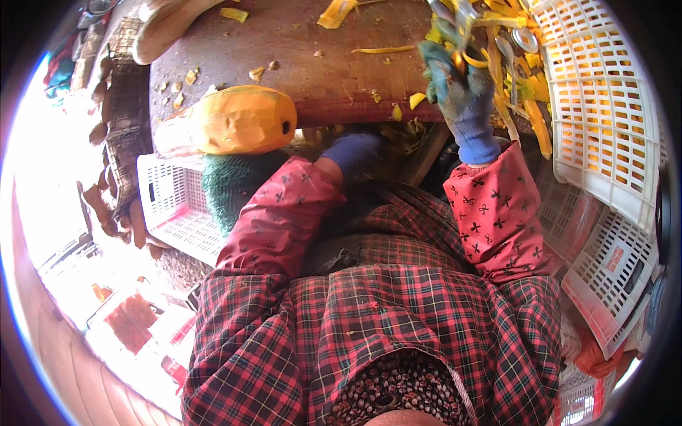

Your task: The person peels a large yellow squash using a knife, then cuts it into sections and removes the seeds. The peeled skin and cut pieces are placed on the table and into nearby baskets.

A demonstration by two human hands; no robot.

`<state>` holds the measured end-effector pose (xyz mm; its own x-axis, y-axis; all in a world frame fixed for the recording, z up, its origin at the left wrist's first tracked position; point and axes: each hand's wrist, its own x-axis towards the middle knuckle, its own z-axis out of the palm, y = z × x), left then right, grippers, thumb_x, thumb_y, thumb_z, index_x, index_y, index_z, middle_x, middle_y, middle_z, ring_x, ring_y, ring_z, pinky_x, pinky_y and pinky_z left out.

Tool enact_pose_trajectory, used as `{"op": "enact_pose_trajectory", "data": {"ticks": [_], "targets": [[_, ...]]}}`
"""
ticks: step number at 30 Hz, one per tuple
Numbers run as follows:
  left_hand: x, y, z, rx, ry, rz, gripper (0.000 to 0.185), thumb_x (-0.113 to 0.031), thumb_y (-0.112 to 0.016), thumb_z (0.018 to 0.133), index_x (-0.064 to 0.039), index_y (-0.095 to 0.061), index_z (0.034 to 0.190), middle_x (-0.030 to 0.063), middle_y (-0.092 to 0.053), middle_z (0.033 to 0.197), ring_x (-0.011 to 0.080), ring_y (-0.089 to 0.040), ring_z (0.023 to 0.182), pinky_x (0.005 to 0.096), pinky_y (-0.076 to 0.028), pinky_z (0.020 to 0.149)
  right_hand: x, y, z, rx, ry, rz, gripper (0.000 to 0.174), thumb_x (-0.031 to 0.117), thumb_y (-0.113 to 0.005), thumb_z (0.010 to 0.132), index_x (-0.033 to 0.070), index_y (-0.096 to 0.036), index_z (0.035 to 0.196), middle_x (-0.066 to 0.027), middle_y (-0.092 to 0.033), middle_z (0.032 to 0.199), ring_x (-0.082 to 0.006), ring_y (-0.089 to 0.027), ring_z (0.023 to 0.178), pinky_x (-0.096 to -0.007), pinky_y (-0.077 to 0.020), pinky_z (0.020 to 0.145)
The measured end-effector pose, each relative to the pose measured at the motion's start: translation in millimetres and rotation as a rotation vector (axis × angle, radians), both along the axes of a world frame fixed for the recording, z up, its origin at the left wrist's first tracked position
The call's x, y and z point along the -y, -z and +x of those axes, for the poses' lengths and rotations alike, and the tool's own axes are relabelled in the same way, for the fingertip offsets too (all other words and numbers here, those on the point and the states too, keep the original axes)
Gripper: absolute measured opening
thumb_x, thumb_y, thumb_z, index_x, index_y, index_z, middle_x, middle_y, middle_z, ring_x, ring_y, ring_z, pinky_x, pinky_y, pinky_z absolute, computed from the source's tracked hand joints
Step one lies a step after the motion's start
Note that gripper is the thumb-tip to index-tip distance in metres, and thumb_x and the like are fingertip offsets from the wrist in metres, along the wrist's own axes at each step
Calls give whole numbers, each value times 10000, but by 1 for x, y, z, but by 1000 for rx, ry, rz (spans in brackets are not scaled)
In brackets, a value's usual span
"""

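My right hand point(461, 85), in a blue and green work glove, is over the tabletop beside a heap of orange-yellow peelings point(533, 114). Its fingers are around a blurred metal tool point(464, 20), whose kind I cannot tell. My left hand point(356, 153), in a blue glove, is blurred and reaches below the table's near edge; its fingers are lost in shadow, so its grip is unclear. Left of it, a peeled orange squash point(242, 120) with a dark hole in its end lies across the table edge, its paler end pointing left.
Peel scraps dot the brown tabletop point(319, 69). A tan unpeeled squash point(170, 26) lies at the upper left. A white slotted crate point(599, 101) with orange pieces stands at right, another crate point(176, 207) below left. Green mesh-like cloth point(224, 186) is under the peeled squash.
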<state>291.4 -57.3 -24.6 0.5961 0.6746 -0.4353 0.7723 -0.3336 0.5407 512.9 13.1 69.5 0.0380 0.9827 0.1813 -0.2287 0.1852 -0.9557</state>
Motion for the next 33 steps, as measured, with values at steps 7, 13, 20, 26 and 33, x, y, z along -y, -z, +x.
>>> {"op": "enact_pose_trajectory", "data": {"ticks": [7, 13, 20, 26, 33], "targets": [[18, -157, -50, 381, -489, 103, 270, -317, -673, 947, -71, -746, 1033, 188, -732, 926, 339, -725, 866, 425, -560, 751, -6, 2, 14, 918, -305, -323, 374, 254, -655, 997, 36, -615, 1299, 32, -619, 867, -29, -469, 578, -190, -453, 533], [-3, -203, -206, 345, -985, 677, 206, -160, -670, 1000, -12, -727, 1133, 56, -758, 1011, 136, -691, 914, 287, -539, 818, -14, 13, 14, 629, -250, -434, 590, 425, -745, 923, 26, -640, 1345, -195, -752, 1015, -277, -740, 883, -396, -564, 816], [-27, -129, -290, -226, -690, 974, 294, -325, -590, 1002, -163, -727, 1206, 91, -726, 1221, 319, -612, 1240, 466, -401, 1089, -24, 24, -16, 1114, -143, -149, 548, 548, -700, 921, 155, -673, 1302, -226, -727, 1086, -435, -696, 1017, -486, -565, 863], [-24, -118, -289, -199, -711, 993, 333, -376, -525, 1016, -208, -742, 1206, 46, -733, 1214, 311, -587, 1269, 509, -327, 1125, -125, 28, -66, 1183, -76, -3, 454, 521, -658, 937, 209, -677, 1266, -180, -729, 1085, -415, -697, 1012, -496, -565, 838], [-20, -123, -274, -238, -716, 1050, 376, -360, -458, 1045, -183, -747, 1208, 66, -735, 1222, 309, -603, 1257, 522, -329, 1131, -188, 33, -121, 1514, -334, -66, 420, 451, -665, 914, 81, -705, 1109, -215, -723, 1065, -406, -685, 1041, -493, -543, 899]]}}
